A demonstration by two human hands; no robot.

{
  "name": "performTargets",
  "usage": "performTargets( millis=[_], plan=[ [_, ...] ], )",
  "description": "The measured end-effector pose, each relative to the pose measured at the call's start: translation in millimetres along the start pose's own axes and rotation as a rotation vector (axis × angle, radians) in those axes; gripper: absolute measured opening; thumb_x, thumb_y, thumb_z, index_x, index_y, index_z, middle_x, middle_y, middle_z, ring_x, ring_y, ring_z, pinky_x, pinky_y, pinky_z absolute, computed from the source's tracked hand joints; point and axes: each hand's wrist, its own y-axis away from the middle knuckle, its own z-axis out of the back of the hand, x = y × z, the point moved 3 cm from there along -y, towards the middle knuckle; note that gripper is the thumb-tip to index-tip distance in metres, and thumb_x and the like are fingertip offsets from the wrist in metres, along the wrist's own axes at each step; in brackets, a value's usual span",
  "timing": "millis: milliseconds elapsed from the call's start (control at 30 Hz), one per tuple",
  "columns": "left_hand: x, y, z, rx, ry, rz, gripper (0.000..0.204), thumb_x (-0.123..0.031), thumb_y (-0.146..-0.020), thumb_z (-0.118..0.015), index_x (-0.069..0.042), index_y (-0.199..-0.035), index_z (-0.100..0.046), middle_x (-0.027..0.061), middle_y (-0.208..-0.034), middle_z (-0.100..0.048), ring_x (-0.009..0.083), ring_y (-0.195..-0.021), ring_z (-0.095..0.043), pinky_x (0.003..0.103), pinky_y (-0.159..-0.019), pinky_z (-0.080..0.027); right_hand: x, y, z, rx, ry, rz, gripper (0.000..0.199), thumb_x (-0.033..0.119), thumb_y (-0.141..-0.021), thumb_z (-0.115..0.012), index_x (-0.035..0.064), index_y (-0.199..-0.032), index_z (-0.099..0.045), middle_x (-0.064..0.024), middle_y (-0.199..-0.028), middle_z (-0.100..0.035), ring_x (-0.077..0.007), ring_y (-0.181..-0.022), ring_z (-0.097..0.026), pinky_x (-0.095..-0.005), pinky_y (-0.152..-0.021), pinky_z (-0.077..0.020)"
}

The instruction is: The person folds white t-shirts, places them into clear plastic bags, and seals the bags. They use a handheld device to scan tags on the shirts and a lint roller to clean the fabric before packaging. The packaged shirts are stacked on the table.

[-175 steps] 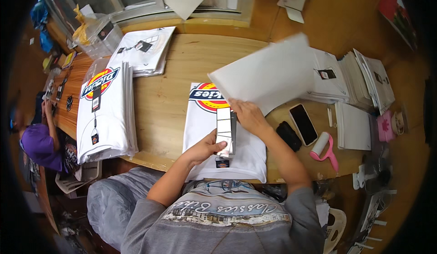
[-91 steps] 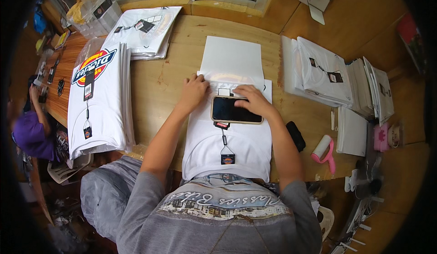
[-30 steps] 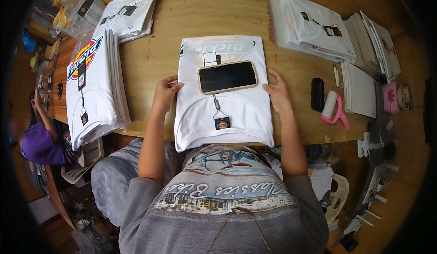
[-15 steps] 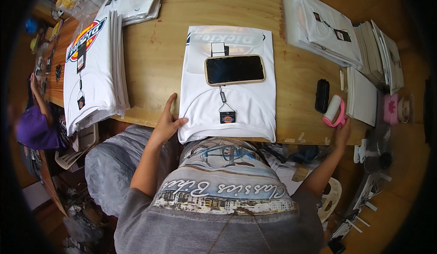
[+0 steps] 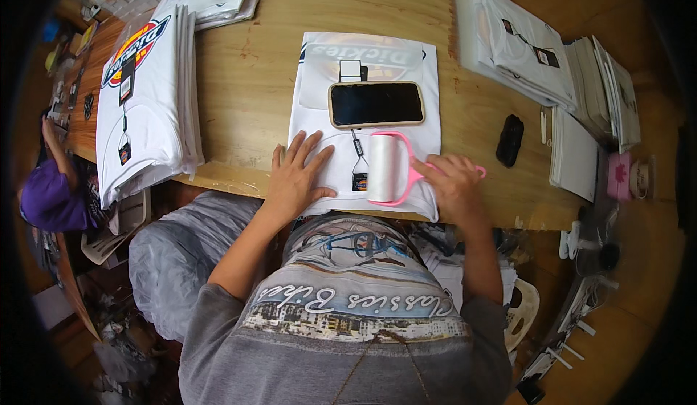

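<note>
Within right fingers [image 5: 449,167], lint roller [image 5: 383,168].

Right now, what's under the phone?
The shirt and part of a translucent sheet. A tag peeks out past the far edge of the phone, a cord past its near edge; what lies between is covered.

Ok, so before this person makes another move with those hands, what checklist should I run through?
1. Lint roller gripped: ok, the right hand holds its pink handle.
2. Folded white T-shirt steadied: ok, the left hand rests on it with fingers spread.
3. Shirt free of loose things: not ok, a smartphone lies over its upper part.
4. Black square tag clear of the roller: cannot tell; they are side by side, contact unclear.
5. Roller surface free of lint: cannot tell, too fine to see.
</note>
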Motion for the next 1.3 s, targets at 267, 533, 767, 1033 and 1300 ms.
performTargets(
  millis=[267, 533, 767, 1033, 1300],
  plan=[
    [0.6, 1.3, -1.1, -0.013, 0.032, -0.014, 0.071, -0.038, -0.053, -0.069, -0.015, -0.116, -0.045, 0.007, -0.129, -0.031, 0.0299, -0.121, -0.025, 0.054, -0.09, -0.024, -138.8, 78.6, 36.1, -0.482, -0.157, -0.598, 0.031, 0.005, -0.071, -0.058, 0.0068, -0.102, -0.058, -0.0109, -0.097, -0.058, -0.0278, -0.084, -0.055, -0.0362, -0.075, -0.0419],
    [-1.4, 0.5, 2.6, 0.011, 0.008, 0.026, 0.075, -0.04, -0.049, -0.07, -0.016, -0.115, -0.046, 0.007, -0.13, -0.031, 0.0292, -0.121, -0.024, 0.051, -0.092, -0.022, -213.6, 91.6, 15.1, -0.731, 0.708, -0.879, 0.028, 0.006, -0.071, -0.058, 0.0034, -0.1, -0.057, -0.0155, -0.09, -0.059, -0.0298, -0.082, -0.055, -0.0363, -0.076, -0.042],
    [-3.3, -4.1, 2.6, 0.024, 0.017, 0.038, 0.073, -0.036, -0.047, -0.074, -0.015, -0.112, -0.048, 0.0069, -0.128, -0.032, 0.0295, -0.121, -0.024, 0.056, -0.09, -0.023, -215.2, -108.1, -30.4, -0.445, 0.09, -0.349, 0.022, 0.013, -0.061, -0.066, 0.0116, -0.083, -0.065, -0.0082, -0.111, -0.049, -0.0262, -0.105, -0.042, -0.0388, -0.086, -0.0325],
    [-5.5, -2.7, 4.2, 0.037, 0.059, 0.071, 0.072, -0.037, -0.049, -0.072, -0.015, -0.113, -0.048, 0.0066, -0.13, -0.03, 0.0289, -0.122, -0.022, 0.057, -0.089, -0.023, -251.5, -136.2, -40.5, -0.285, 0.124, -0.547, 0.019, 0.024, -0.049, -0.074, 0.0216, -0.066, -0.065, -0.002, -0.125, -0.036, -0.0269, -0.115, -0.027, -0.0438, -0.092, -0.0199],
    [-5.2, -1.9, 5.1, 0.032, 0.065, 0.065, 0.072, -0.037, -0.049, -0.072, -0.015, -0.113, -0.048, 0.0071, -0.129, -0.031, 0.0292, -0.122, -0.022, 0.056, -0.09, -0.023, -251.3, -135.7, -41.0, -0.264, 0.108, -0.501, 0.014, 0.027, -0.053, -0.073, 0.0214, -0.062, -0.063, -0.002, -0.125, -0.036, -0.0277, -0.114, -0.028, -0.0453, -0.091, -0.0189]
  ],
)
